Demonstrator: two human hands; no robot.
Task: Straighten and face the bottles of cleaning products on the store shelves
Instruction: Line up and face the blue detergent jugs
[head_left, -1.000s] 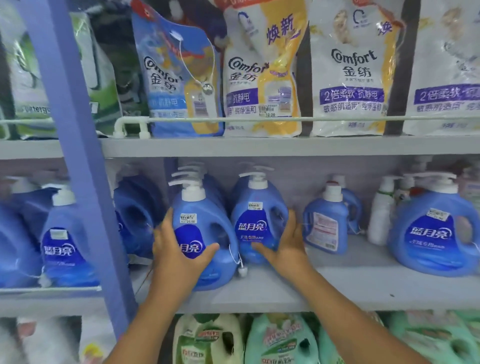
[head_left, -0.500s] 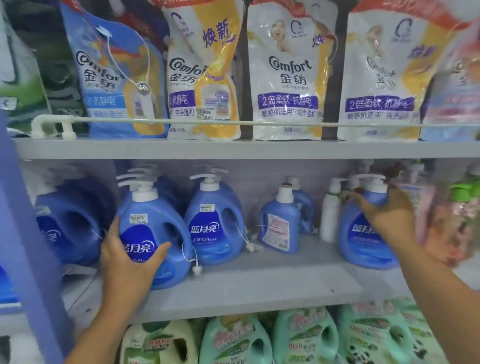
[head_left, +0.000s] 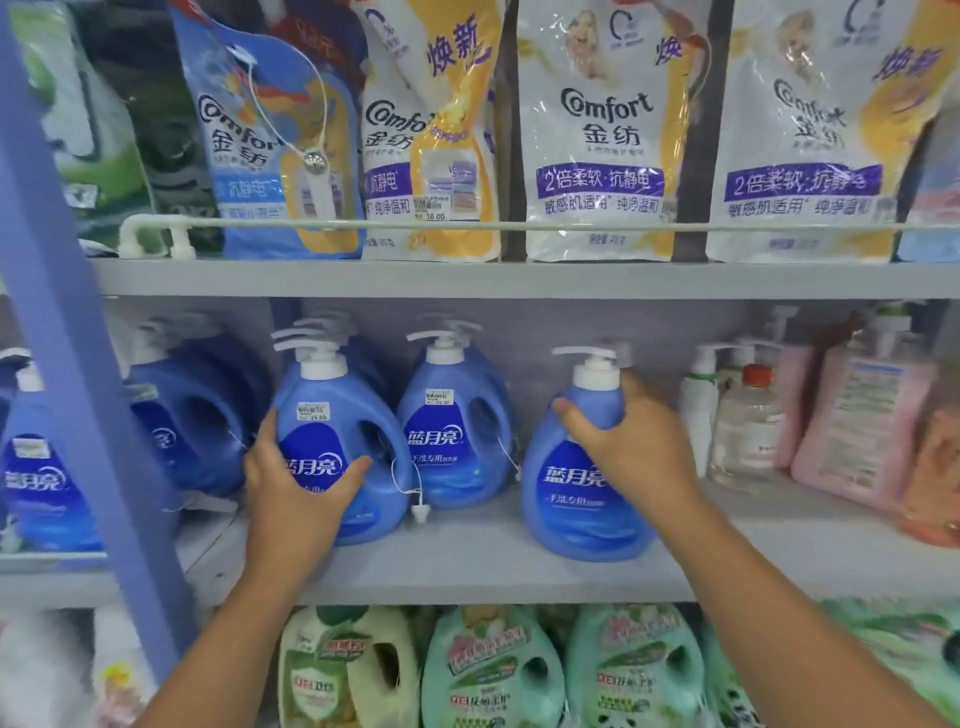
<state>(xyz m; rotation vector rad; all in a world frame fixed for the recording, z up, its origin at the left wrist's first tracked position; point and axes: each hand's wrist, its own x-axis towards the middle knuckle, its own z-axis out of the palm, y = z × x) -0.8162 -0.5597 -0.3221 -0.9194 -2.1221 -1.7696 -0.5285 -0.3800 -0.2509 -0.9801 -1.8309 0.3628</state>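
Hands on blue bottles — left hand (head_left: 291, 499) around front bottle (head_left: 337, 441), right hand (head_left: 631, 447) gripping right bottle (head_left: 576, 499) neck.

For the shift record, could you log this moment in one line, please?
left hand: holds front blue bottle | right hand: grips right blue bottle

bottles (head_left: 457, 426) on shelf (head_left: 467, 571), pouches (head_left: 597, 135) above
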